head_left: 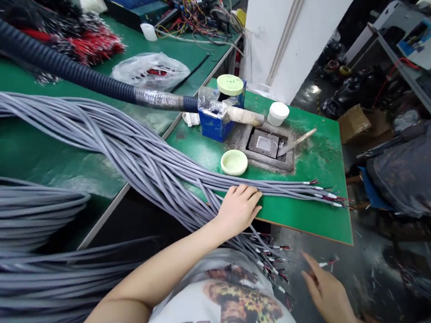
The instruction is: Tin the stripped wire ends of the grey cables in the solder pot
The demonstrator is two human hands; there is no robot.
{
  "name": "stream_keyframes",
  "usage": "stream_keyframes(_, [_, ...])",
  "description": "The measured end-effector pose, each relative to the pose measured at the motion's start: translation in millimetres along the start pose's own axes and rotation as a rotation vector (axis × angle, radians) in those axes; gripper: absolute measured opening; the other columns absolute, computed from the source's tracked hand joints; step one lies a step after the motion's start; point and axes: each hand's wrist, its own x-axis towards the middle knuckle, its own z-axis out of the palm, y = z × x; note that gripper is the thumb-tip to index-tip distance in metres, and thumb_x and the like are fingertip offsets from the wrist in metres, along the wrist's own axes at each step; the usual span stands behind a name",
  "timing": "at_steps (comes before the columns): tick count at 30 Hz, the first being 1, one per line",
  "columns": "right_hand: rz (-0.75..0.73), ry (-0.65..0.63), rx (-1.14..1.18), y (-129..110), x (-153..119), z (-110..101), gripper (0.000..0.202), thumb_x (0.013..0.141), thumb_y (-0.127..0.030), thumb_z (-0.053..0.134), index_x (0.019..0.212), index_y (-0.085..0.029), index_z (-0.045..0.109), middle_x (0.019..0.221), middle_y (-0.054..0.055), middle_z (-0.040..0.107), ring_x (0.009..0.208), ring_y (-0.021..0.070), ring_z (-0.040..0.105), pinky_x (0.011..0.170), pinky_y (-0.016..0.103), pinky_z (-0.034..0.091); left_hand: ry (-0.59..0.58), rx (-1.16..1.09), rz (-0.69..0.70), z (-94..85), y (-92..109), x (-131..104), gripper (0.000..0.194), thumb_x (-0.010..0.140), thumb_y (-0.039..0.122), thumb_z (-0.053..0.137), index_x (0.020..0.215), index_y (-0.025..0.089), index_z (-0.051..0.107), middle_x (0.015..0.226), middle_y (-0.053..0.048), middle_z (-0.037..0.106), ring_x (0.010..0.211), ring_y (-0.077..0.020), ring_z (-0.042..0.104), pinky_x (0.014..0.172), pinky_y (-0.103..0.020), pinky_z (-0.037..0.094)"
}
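A thick bundle of grey, round-jacketed cables runs off the long workbench and across a green wooden board, its stripped, white-banded tips reaching the far right edge. The left hand lies over these strands with bent fingers, apparently to keep them flat and together; from where I stand I cannot tell whether the fingers close right round them. More banded cable ends hang off the board's near edge. Beside them the right hand, blurred, has its fingers loosely apart, near a smeared white-and-red cable tip.

Beyond the bundle sit a shallow pale-green dish and a dark square metal well with a flat pale stick leaning across its rim. A blue open box seems to prop up the black corrugated hose, so that its pale nozzle points toward the well.
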Motion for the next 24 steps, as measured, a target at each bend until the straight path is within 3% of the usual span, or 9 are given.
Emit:
stream_keyframes(4, [0.102,-0.228,0.664,-58,27,14,0.039,0.093,-0.040,0.046,0.126,-0.021,0.055,0.080,0.004,0.069,0.065,0.0159,0.062,0.063,0.030,0.050,-0.085,0.075,-0.020,2.5,6,12,0.027,0.088,0.036,0.055,0.103,0.015,0.062,0.099,-0.011,0.063,0.096,-0.0271,0.052,0.078,-0.040,0.036])
stream_keyframes(6, [0.151,-0.316,1.043,-85,48,21,0.038,0.090,-0.042,0.051,0.120,-0.019,0.057,0.083,0.006,0.070,0.057,0.0139,0.061,0.051,0.026,0.047,-0.119,0.035,-0.008,-1.2,6,15,0.020,0.088,0.035,0.054,0.090,0.016,0.062,0.092,-0.009,0.062,0.092,-0.0256,0.053,0.078,-0.040,0.037])
stream_keyframes(8, [0.201,-0.307,1.387,-104,70,25,0.043,0.087,-0.043,0.057,0.123,-0.021,0.054,0.092,0.008,0.070,0.056,0.0137,0.061,0.044,0.023,0.044,-0.153,-0.075,0.022,-8.2,5,15,0.016,0.087,0.033,0.055,0.084,0.018,0.060,0.090,-0.006,0.062,0.090,-0.0234,0.054,0.078,-0.039,0.038])
stream_keyframes(10, [0.185,-0.185,1.658,-111,89,22,0.045,0.085,-0.042,0.060,0.125,-0.023,0.052,0.105,0.010,0.069,0.063,0.0148,0.063,0.045,0.023,0.045,-0.184,-0.217,0.052,-15.3,3,13,0.012,0.086,0.030,0.055,0.082,0.019,0.057,0.097,-0.005,0.063,0.092,-0.0215,0.055,0.079,-0.037,0.040])
stream_keyframes(13, [0.190,0.176,1.892,-101,107,6,0.032,0.086,-0.038,0.060,0.115,-0.024,0.059,0.112,0.007,0.068,0.067,0.0122,0.061,0.050,0.023,0.047,-0.171,-0.390,0.056,-19.3,1,7,0.012,0.088,0.026,0.051,0.079,0.019,0.056,0.113,-0.005,0.062,0.102,-0.0206,0.055,0.090,-0.037,0.042])
stream_keyframes(16, [0.176,0.529,1.938,-83,112,-14,0.018,0.086,-0.038,0.059,0.097,-0.024,0.065,0.098,0.002,0.070,0.059,0.0083,0.056,0.051,0.022,0.046,-0.110,-0.489,-0.010,-13.5,-2,4,0.016,0.090,0.030,0.049,0.099,0.020,0.059,0.124,-0.007,0.059,0.111,-0.0215,0.054,0.096,-0.039,0.042])
stream_keyframes(19, [0.068,0.791,1.729,-75,102,-25,0.020,0.087,-0.042,0.058,0.089,-0.023,0.066,0.081,0.000,0.069,0.054,0.0085,0.054,0.052,0.023,0.045,-0.063,-0.557,-0.095,-4.6,-5,4,0.039,0.091,0.032,0.050,0.129,0.022,0.048,0.125,-0.009,0.059,0.108,-0.0209,0.057,0.089,-0.036,0.047])
stream_keyframes(21, [0.025,0.803,1.424,-78,89,-28,0.023,0.089,-0.041,0.056,0.089,-0.021,0.067,0.071,0.000,0.067,0.050,0.0096,0.053,0.048,0.023,0.042,-0.045,-0.607,-0.110,-0.6,-7,5,0.044,0.090,0.032,0.051,0.133,0.022,0.046,0.123,-0.009,0.060,0.106,-0.0208,0.057,0.084,-0.034,0.049])
stream_keyframes(24, [0.006,0.570,0.957,-91,73,-33,0.020,0.088,-0.035,0.058,0.086,-0.018,0.070,0.061,0.000,0.065,0.046,0.0095,0.049,0.044,0.022,0.038,-0.002,-0.728,-0.129,0.1,-6,5,0.039,0.087,0.030,0.056,0.125,0.021,0.055,0.118,-0.009,0.063,0.104,-0.0212,0.057,0.084,-0.034,0.048])
